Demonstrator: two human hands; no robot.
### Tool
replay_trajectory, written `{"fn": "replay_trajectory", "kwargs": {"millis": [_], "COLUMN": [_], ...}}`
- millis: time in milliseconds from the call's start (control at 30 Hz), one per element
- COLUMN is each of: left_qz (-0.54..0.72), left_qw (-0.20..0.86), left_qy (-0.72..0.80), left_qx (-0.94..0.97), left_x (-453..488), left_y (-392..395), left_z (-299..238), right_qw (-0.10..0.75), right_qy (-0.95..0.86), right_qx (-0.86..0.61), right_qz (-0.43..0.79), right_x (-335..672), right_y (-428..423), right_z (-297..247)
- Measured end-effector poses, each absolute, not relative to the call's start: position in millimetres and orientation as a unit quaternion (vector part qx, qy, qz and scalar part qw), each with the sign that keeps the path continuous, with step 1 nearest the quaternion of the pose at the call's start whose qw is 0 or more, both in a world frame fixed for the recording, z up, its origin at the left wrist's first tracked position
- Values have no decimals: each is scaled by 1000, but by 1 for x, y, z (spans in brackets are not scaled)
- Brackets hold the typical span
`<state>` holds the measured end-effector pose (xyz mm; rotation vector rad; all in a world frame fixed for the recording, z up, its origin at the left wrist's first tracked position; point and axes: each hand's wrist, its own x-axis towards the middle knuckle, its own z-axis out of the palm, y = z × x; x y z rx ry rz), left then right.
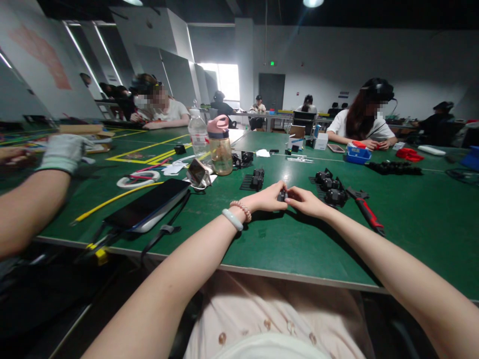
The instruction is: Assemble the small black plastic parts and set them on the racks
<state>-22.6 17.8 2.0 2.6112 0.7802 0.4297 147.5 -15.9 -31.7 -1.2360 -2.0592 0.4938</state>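
Small black plastic part (282,195) sits at the centre of the frame, pinched from both sides: the left hand (266,199) closes on it with thumb and fingertips, the right hand (305,201) grips it the same way, and both rest low on the green tabletop (411,224). So little of the part shows between the fingertips that a slip could, I judge, drop it and send it skidding over the smooth surface toward the near edge, lower in the frame. Right of the hands lie a cluster of black moulded parts (329,190) and red-handled pliers (365,210), near enough for a swinging wrist to knock. A black ribbed tray (253,180) stands just above the left hand. Open green lies below the hands and at lower right.
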Motion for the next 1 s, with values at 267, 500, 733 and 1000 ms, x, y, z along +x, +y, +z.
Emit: {"fn": "replay_trajectory", "kwargs": {"millis": [267,500,733,1000], "left_qz": [160,150,154,152], "left_qw": [189,196,192,193], "left_qy": [271,283,278,282], "left_qx": [930,927,929,928], "left_x": [-23,-22,-23,-22], "left_y": [18,17,19,18], "left_z": [2,3,1,2], "right_qw": [343,347,342,339], "right_qy": [-788,-786,-788,-793], "right_qx": [-473,-474,-475,-472], "right_qz": [192,194,192,183], "right_x": [147,148,147,147], "right_y": [-17,-16,-17,-17], "right_z": [-31,-31,-31,-30]}}
